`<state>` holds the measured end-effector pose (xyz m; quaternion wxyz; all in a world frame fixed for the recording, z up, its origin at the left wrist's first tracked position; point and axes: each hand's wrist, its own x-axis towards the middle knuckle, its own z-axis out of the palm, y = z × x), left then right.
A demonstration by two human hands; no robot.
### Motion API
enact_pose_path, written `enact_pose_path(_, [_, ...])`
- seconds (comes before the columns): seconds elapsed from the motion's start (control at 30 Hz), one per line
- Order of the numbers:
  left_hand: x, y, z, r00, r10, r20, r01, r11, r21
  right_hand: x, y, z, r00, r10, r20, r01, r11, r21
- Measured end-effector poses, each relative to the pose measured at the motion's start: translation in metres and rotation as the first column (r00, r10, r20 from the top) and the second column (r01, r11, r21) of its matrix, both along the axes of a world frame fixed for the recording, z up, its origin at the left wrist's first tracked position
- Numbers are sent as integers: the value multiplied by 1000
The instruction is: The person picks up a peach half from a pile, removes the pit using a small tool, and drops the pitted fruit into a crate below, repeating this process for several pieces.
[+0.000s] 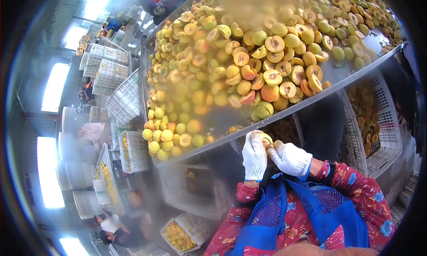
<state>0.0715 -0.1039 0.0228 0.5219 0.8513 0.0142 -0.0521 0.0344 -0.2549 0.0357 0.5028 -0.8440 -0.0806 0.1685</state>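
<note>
Both hands wear white knit gloves and meet just below the near edge of the metal table (307,104). My left hand (255,157) is closed around a peach half (266,138), whose brownish cut side faces my other hand. Against that cut side, my right hand (290,159) has its fingers closed; whether they hold a small tool or a pit is hidden. On the table top lies a large heap of halved peaches (274,44), many with pits showing. Smaller whole-looking yellow fruit (167,136) lie at the table's left corner.
Below the table edge at right stands a white slatted crate (388,118) with peach halves inside. At lower left are a pale tub (195,189) and a crate of fruit (179,236). Stacked crates (109,76) and several people are farther left. Blurry spots cover parts of the view.
</note>
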Motion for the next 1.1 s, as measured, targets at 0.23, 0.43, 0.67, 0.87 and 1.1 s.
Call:
enact_pose_path(0.23, [-15,-15,-3,997,60,55,-64,996,61,-10,-14,0,705,202,-679,406,671,621])
enact_pose_path(0.43, [-1,-1,-24,981,-49,-188,10,979,-202,-8,-11,-10,735,79,-673,382,772,507])
enact_pose_path(0.67, [7,26,-25,899,-106,-425,-341,439,-831,-14,-2,-18,976,-167,-140,200,942,270])
enact_pose_path(0.87, [3,11,-10,791,-100,-604,-529,386,-756,-17,9,-11,983,-175,55,167,977,131])
enact_pose_path(1.1, [-4,-4,-10,890,96,-446,-428,517,-741,-14,6,-1,1000,-7,-6,7,1000,26])
